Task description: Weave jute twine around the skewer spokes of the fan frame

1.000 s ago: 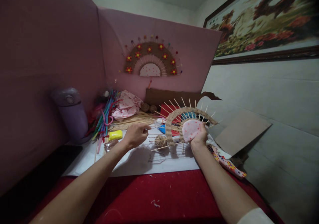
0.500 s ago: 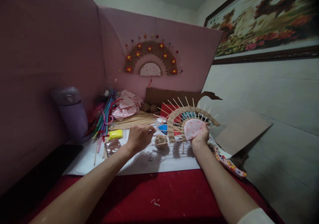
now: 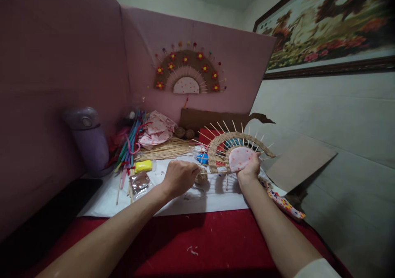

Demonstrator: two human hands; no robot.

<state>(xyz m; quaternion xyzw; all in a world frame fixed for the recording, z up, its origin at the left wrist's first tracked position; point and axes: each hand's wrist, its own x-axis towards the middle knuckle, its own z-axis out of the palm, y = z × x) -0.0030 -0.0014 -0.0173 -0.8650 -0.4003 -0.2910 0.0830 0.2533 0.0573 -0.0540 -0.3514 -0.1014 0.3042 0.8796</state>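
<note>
My right hand (image 3: 249,170) is holding the woven fan (image 3: 238,158) above the table (image 3: 222,232), toward its right edge. My left hand (image 3: 181,176) is curling by a stick (image 3: 205,173); its grip is hiding. I should be going gently.

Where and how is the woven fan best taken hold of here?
Probably by the dotted half-disc, from the near right, where the right hand has it. That part of the woven fan is broad and flat, while thin sticks radiate upward and leftward past the woven band, offering narrower holds.
</note>
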